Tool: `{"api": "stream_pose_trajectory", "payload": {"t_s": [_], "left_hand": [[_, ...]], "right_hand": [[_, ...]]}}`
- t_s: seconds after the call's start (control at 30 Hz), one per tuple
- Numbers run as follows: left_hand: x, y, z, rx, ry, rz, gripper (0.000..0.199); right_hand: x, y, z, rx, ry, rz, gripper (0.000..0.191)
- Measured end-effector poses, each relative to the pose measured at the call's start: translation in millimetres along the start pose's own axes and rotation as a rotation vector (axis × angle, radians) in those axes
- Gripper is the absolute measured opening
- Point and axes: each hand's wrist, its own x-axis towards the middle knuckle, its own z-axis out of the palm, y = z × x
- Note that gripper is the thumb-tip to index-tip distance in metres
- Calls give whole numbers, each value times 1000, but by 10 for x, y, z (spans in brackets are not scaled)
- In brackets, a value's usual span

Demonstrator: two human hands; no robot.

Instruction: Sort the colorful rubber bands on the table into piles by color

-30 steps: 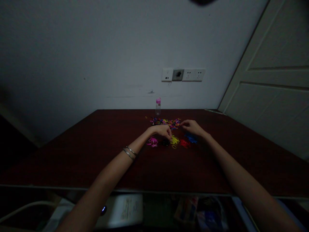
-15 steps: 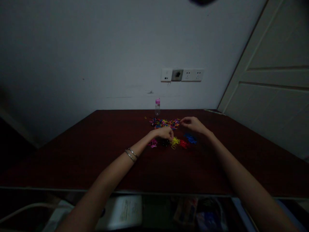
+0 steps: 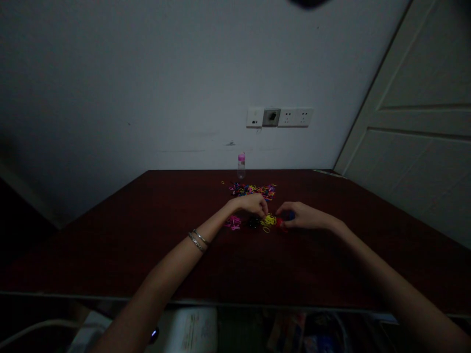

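Observation:
Small rubber bands lie on the dark red table in piles of single colours. My left hand (image 3: 253, 203) is closed, its fingertips pointing down at the edge of the yellow rubber bands (image 3: 270, 220); anything pinched in them is hidden. Black rubber bands (image 3: 253, 223) lie just below that hand, and pink rubber bands (image 3: 233, 223) to its left. My right hand (image 3: 303, 215) reaches over the red rubber bands (image 3: 280, 224), thumb and fingers apart. It partly covers the blue rubber bands (image 3: 291, 215). Behind both hands spreads a mixed-colour heap of rubber bands (image 3: 253, 189).
A clear bottle with a pink top (image 3: 241, 166) stands at the back by the wall. Sockets (image 3: 294, 117) are on the wall above. Below the table's front edge (image 3: 239, 305) an open space holds a white box (image 3: 196, 328) and other items.
My right hand has moved from the right end of the mixed heap down toward me, to the red pile. The left hand stays by the yellow bands. The view has tilted up slightly.

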Motion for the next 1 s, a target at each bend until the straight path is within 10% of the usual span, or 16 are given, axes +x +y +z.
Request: {"api": "stream_pose_trajectory", "payload": {"t_s": [0.57, 1.0], "left_hand": [[-265, -3, -73, 255, -168, -10, 45], [-277, -103, 65, 233, -87, 22, 34]], "right_hand": [[2, 38, 153, -102, 25, -1, 18], [-72, 65, 136, -93, -75, 2, 12]]}}
